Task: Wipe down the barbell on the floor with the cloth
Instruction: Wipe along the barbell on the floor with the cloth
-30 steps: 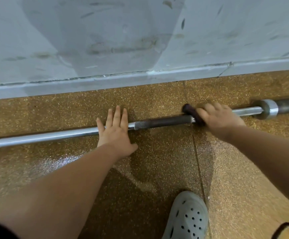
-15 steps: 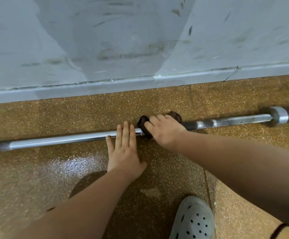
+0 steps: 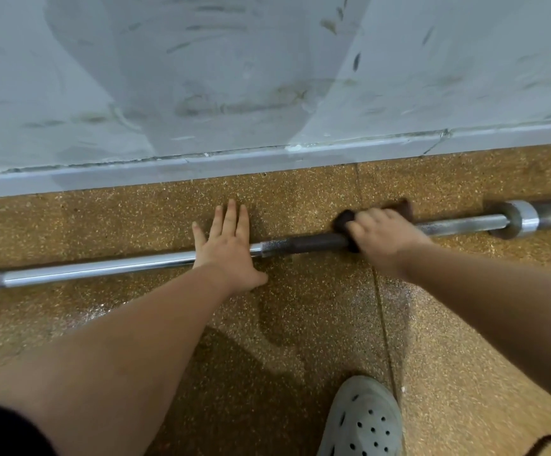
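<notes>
The fingers of the right hand are curled over a dark cloth, which is gripped around the barbell at the right end of its dark knurled stretch. A brown edge of the cloth is seen beyond the knuckles. The fingers of the left hand are held straight and close together, extended past the bar toward the wall. The palm is laid flat across the bar where chrome meets knurling, and nothing is gripped by it. The barbell is laid on the speckled brown floor, parallel to the grey wall and near its skirting. A steel collar is seen further right on the bar, apart from the right hand. A grey perforated shoe is set on the floor nearer the person.
</notes>
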